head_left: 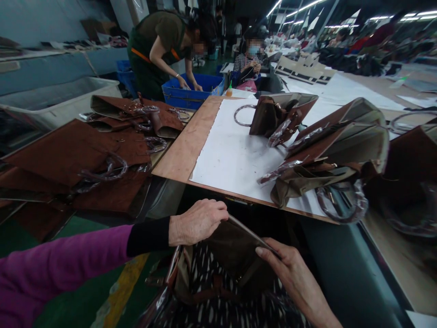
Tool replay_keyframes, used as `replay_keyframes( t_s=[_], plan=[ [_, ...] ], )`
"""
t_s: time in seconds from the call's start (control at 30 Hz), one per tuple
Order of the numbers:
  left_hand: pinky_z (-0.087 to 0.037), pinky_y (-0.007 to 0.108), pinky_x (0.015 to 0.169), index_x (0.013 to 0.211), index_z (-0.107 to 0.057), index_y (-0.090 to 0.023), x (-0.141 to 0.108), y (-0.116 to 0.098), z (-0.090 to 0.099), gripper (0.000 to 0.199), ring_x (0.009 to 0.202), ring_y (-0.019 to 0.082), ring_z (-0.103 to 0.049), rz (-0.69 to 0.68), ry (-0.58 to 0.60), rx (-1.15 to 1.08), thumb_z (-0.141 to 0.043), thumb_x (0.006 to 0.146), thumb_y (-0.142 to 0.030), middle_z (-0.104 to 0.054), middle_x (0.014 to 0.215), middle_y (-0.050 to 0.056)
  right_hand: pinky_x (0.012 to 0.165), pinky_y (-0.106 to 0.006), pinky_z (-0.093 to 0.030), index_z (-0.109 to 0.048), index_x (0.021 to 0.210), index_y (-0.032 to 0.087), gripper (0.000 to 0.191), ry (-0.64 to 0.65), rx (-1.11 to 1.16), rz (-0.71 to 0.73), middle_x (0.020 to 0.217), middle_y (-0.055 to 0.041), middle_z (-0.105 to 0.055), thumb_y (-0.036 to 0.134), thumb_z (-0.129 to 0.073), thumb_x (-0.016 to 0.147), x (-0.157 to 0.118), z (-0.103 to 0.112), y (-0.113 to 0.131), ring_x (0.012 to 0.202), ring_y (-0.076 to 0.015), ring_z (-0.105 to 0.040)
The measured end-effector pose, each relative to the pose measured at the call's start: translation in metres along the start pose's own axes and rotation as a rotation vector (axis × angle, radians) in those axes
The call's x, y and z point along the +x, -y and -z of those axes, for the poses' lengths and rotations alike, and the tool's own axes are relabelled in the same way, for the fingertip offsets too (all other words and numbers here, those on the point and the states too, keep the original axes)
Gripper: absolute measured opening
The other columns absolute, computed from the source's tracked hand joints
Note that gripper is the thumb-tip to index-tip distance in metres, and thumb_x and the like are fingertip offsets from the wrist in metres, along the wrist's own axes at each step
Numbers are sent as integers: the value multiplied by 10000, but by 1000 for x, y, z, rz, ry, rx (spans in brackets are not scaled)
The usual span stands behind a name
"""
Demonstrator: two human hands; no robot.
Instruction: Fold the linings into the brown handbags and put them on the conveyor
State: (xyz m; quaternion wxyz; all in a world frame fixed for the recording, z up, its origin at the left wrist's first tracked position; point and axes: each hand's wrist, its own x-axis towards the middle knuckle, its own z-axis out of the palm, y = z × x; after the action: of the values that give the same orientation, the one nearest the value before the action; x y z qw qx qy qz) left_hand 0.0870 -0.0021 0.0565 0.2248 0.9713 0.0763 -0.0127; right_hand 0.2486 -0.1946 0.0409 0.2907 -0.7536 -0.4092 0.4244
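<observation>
A brown bag (235, 253) lies open below the table edge, over black-and-white patterned cloth (205, 269). My left hand (200, 222) is closed on the upper left end of its rim, fingers bent over the edge. Farther down the same rim, my right hand (290, 273) pinches the edge between thumb and fingers. The rim slants down from left to right between the two hands. The lower part of the bag is dark and hard to make out.
Brown bags with wrapped handles lie in a pile (78, 155) at left. More bags (341, 141) stand on the white-papered table (225, 150) at right. A person in an apron (153, 50) reaches into a blue bin (191, 93); a masked person (246, 68) sits behind.
</observation>
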Motion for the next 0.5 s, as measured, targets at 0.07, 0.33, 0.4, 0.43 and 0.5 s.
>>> replay_keyframes(
  t_s=[0.07, 0.33, 0.4, 0.43, 0.5],
  plan=[
    [-398, 287, 816, 908, -583, -180, -1, 1, 0, 178, 922, 178, -526, 0, 3, 8, -436, 828, -121, -564, 1028, 32, 569, -226, -361, -608, 773, 181, 340, -5, -16, 20, 688, 7, -550, 464, -430, 833, 0, -1, 1, 631, -143, -455],
    [-375, 287, 873, 845, -630, -188, 9, -6, 8, 118, 962, 177, -511, -13, 53, -119, -514, 824, -193, -545, 1112, 15, 541, -221, -329, -582, 749, 184, 268, -34, -17, 38, 623, 35, -476, 420, -478, 821, 5, 0, 4, 587, -121, -409],
    [-369, 281, 867, 814, -639, -182, 15, -7, 9, 124, 945, 171, -517, -4, 77, -179, -518, 826, -206, -557, 1096, 12, 541, -223, -325, -586, 757, 178, 258, -26, 16, 46, 630, 37, -479, 416, -503, 808, 6, 1, 3, 588, -120, -402],
    [-365, 281, 862, 797, -638, -176, 17, -6, 9, 126, 932, 169, -521, 0, 90, -195, -518, 825, -203, -567, 1079, 11, 542, -223, -325, -589, 766, 174, 258, -20, 43, 52, 638, 36, -482, 418, -512, 802, 6, 2, 3, 593, -120, -402],
    [-360, 281, 844, 765, -624, -162, 22, -5, 8, 124, 909, 169, -524, 5, 116, -191, -515, 819, -185, -586, 1024, 13, 547, -223, -323, -587, 764, 167, 258, -9, 112, 66, 655, 35, -488, 418, -534, 787, 6, 3, 2, 606, -121, -404]
  ],
)
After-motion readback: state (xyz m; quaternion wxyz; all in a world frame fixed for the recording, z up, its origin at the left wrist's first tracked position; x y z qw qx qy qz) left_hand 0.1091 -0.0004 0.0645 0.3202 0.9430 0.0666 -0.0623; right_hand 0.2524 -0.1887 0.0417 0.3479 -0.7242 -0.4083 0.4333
